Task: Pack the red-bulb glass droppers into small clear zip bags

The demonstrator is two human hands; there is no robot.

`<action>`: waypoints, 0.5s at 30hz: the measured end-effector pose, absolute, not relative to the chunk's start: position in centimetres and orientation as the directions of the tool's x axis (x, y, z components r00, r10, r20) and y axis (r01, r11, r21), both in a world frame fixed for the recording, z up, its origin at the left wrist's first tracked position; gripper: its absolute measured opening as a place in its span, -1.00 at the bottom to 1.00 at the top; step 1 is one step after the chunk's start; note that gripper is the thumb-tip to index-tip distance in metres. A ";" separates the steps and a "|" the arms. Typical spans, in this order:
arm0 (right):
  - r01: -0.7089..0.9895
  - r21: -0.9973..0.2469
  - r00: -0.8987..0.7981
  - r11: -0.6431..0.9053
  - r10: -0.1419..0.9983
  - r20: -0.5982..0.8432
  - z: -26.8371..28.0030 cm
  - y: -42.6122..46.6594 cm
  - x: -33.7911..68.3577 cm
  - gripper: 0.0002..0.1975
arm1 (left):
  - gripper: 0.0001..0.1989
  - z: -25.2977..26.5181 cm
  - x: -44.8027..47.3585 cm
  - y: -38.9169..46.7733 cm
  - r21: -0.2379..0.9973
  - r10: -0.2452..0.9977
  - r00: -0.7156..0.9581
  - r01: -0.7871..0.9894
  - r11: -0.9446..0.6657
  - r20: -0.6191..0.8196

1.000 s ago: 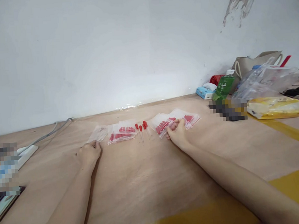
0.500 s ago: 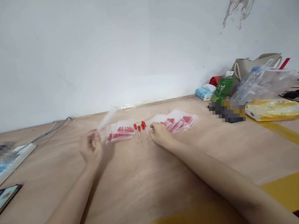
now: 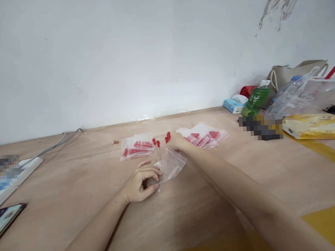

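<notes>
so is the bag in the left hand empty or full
Empty, as far as shows: the bag held by the left hand looks clear through, with no red pieces inside, unlike the filled bags beyond.

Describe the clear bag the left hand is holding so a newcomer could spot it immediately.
On the wooden table by the white wall, look just in front of the row of red-filled zip bags. The empty zip bag lies there, pinched at its near corner by the left hand. Unlike the filled bags on the left and on the right, it appears to hold no red pieces.
</notes>
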State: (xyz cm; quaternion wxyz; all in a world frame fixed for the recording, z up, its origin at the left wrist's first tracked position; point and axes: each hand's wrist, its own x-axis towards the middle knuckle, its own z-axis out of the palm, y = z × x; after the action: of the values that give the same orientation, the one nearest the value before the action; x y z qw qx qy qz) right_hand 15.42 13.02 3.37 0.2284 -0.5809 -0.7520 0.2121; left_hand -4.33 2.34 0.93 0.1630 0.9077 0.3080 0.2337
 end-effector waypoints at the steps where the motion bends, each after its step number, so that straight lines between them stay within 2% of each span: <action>1: 0.776 -0.591 -0.192 0.220 0.975 0.111 3.6 12.6 16.1 -0.69 | -0.85 0.9 -4.2 2.3 0.446 0.641 0.702 0.489 -0.750 0.309; 3: 0.739 -0.641 -0.114 0.208 0.976 0.186 4.0 11.5 17.9 -0.52 | -0.73 0.9 -4.1 2.1 0.453 0.635 0.725 0.487 -0.747 0.268; 6: 0.498 -0.817 0.076 0.292 0.923 0.376 3.6 9.1 21.8 -0.32 | -0.61 0.9 -3.7 1.9 0.430 0.583 0.796 0.474 -0.769 0.165; 9: 0.217 -0.945 0.206 0.246 0.934 0.290 2.2 6.2 25.2 -0.26 | -0.61 0.9 -3.0 1.6 0.420 0.537 0.839 0.458 -0.783 0.086; 11: 0.073 -0.978 0.259 0.194 0.944 0.206 1.1 4.6 26.6 -0.27 | -0.65 0.9 -2.3 1.3 0.438 0.536 0.841 0.456 -0.775 0.073; 15: -0.074 -0.980 0.331 0.183 0.932 0.149 -0.5 2.8 27.4 -0.35 | -0.68 0.8 -1.2 0.8 0.445 0.559 0.823 0.465 -0.765 0.101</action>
State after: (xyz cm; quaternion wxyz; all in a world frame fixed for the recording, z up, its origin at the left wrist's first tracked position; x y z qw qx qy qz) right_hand 27.36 2.85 -0.51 0.6411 -0.5046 -0.4249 0.3922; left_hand -1.24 0.83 0.84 0.2050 0.9325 0.2744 0.1146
